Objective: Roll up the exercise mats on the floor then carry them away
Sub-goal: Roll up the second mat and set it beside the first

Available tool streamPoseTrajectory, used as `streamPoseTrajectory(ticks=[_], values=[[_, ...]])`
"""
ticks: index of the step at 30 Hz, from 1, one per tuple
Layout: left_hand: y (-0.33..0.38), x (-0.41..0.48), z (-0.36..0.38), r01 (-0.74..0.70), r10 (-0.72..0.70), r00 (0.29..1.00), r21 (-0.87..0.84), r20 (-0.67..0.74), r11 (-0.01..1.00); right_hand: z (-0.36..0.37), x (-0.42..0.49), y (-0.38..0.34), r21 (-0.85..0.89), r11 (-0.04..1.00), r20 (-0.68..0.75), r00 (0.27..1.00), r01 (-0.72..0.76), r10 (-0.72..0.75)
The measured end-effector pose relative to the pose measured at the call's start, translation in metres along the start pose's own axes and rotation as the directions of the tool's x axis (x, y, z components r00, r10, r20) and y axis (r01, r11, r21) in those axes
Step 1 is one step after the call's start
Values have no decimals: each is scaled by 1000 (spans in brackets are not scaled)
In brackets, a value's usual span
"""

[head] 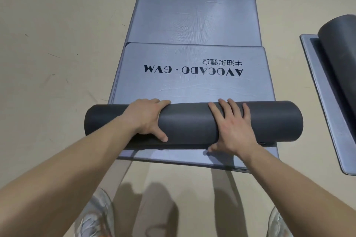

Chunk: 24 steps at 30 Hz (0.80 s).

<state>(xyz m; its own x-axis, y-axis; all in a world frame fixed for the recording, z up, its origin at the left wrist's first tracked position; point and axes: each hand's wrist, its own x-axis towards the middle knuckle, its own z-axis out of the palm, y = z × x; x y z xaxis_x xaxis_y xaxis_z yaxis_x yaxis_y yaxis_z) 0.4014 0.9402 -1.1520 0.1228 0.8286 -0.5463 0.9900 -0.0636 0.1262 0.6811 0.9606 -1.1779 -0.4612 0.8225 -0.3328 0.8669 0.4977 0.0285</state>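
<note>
A dark grey mat roll (192, 123) lies crosswise on the near end of a blue-grey padded mat (192, 86) printed "AVOCADO · GYM". My left hand (146, 116) grips the left part of the roll, fingers curled over its far side and thumb on the near side. On the right part, my right hand (233, 127) presses down with spread, straight fingers, and its thumb reaches the roll's lower near edge. The roll sticks out past the padded mat's left edge.
A second dark roll (339, 48) rests on another blue-grey mat (325, 92) at the right edge. A further padded section (192, 5) stretches away ahead. Beige floor (57, 44) lies to the left, and my shoes (96, 215) stand just behind the mat.
</note>
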Motion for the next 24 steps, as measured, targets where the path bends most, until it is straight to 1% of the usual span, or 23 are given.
streamPoseTrajectory(ticks=[2, 4, 6, 8, 9, 10, 12, 14, 16, 21, 22, 24], values=[[7, -11, 21, 52, -35, 988, 112, -149, 992, -17, 30, 10, 41, 999, 46, 998, 31, -33], [9, -13, 38, 88, -43, 973, 195, -225, 977, -29, 52, 18, 62, 996, 94, 993, 67, -72], [-1, 6, 28, 78, -39, 967, 149, -252, 986, -25, 59, 20, 29, 997, 36, 997, 73, -74], [-15, 29, 6, 27, -14, 980, 63, -198, 998, -13, 54, 18, -64, 996, -67, 995, 67, -72], [-19, 35, 0, 1, 7, 985, 49, -171, 999, -8, 54, 18, -95, 993, -101, 992, 71, -81], [-21, 38, -1, -9, 21, 983, 63, -180, 998, -8, 58, 19, -107, 991, -111, 990, 78, -90], [-19, 36, 9, 23, 13, 965, 135, -261, 991, -20, 72, 24, -109, 989, -72, 991, 102, -110], [-12, 31, 18, 59, -6, 950, 161, -311, 985, -35, 83, 25, -116, 984, -5, 990, 137, -139], [-5, 27, 16, 59, -15, 959, 145, -285, 988, -45, 80, 23, -98, 985, 55, 989, 144, -139], [14, -19, 30, 4, 5, 997, 105, -79, 994, -46, 27, 11, 4, 985, 251, 954, 171, -166], [17, -27, 33, -13, 17, 999, 104, -41, 995, -41, 15, 9, 26, 988, 268, 950, 155, -157], [21, -33, 31, -36, 34, 999, 88, 15, 996, -30, -9, 3, 40, 995, 225, 969, 94, -101]])
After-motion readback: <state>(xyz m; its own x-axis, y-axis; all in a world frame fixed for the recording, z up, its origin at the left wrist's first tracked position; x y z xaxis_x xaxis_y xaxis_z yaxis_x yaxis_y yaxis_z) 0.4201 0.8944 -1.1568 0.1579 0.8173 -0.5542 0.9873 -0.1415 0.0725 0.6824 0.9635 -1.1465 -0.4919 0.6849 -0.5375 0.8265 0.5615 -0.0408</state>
